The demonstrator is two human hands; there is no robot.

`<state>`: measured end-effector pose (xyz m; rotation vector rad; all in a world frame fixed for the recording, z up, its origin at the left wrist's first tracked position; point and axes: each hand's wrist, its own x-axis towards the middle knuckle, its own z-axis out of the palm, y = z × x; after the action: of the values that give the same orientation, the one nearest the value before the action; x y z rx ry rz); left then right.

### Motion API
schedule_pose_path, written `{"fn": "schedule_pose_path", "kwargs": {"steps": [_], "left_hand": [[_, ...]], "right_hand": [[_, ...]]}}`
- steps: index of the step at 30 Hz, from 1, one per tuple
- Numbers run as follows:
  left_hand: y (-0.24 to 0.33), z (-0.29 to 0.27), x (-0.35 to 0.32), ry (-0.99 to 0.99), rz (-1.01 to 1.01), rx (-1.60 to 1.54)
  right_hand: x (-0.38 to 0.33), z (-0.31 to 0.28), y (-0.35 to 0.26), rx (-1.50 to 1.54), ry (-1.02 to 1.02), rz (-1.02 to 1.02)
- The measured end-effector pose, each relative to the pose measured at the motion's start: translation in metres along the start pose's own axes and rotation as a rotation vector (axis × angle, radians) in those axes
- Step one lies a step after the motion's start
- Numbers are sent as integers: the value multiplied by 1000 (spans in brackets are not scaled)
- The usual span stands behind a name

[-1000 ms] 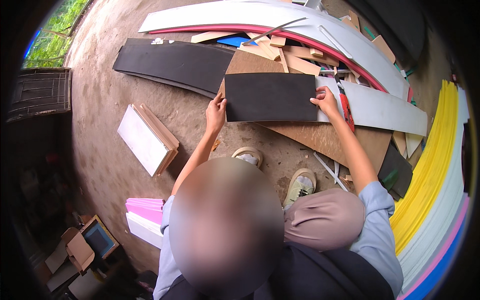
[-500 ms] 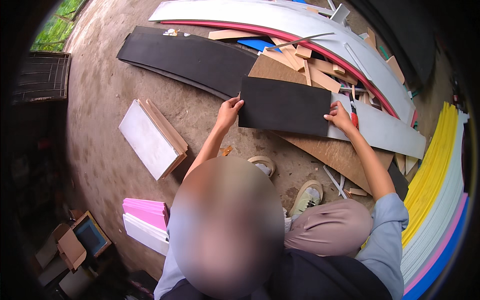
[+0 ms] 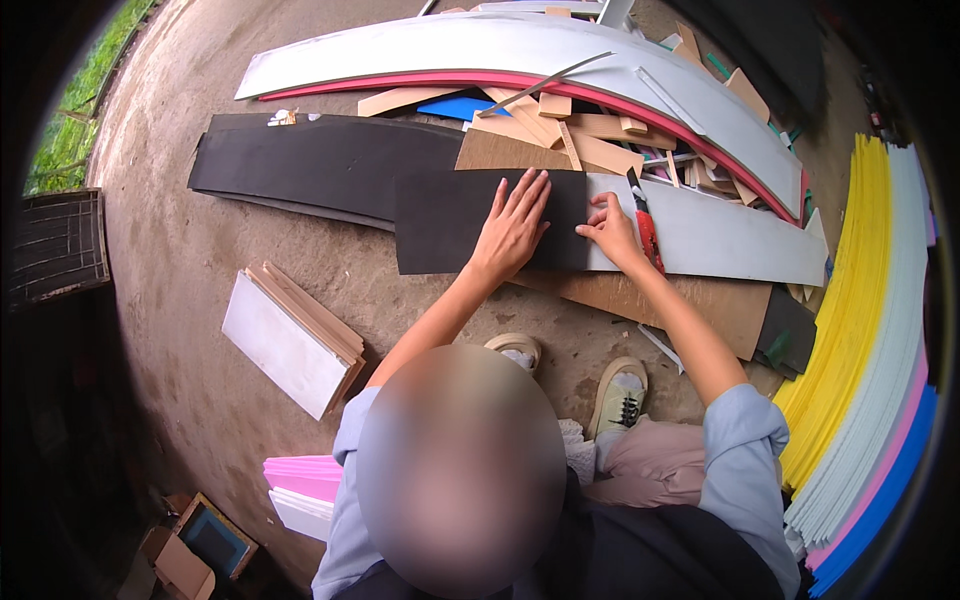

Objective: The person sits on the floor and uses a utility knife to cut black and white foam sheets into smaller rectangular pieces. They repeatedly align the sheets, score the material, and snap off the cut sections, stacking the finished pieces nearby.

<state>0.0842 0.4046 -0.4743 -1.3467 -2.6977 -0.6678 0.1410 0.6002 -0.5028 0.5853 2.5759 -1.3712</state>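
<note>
A black foam-like sheet [image 3: 440, 225] lies across a long white sheet [image 3: 720, 230] and a brown board [image 3: 640, 303]. My left hand [image 3: 513, 228] presses flat on the black sheet with its fingers stretched out. At that sheet's right edge is my right hand [image 3: 615, 235], its fingers loosely bent and apart, the thumb touching the edge. Just right of this hand, a red utility knife [image 3: 646, 228] rests on the white sheet, its dark blade pointing away from me.
Longer black sheets [image 3: 320, 165] extend to the left. Beyond are wood-coloured offcuts [image 3: 600, 150] and a big white sheet [image 3: 450, 50] over a red one. Stacked white-topped panels [image 3: 285, 345] and pink sheets [image 3: 305, 475] stand left; yellow sheets [image 3: 840, 310] rise at the right.
The black sheet came down and left onto the white sheet. My left hand moved from its left edge to flat on top. My right hand loosened its pinch at the right edge.
</note>
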Motion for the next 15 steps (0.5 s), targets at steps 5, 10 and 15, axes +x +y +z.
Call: {"fn": "schedule_pose_path", "kwargs": {"steps": [5, 10, 15], "left_hand": [[5, 15, 6, -155, 207, -64], [14, 12, 12, -344, 258, 91], [15, 14, 16, -376, 235, 102]], "right_hand": [[-19, 11, 6, 156, 188, -90], [-20, 10, 8, 211, 202, -103], [-28, -16, 3, -185, 470, -247]]}}
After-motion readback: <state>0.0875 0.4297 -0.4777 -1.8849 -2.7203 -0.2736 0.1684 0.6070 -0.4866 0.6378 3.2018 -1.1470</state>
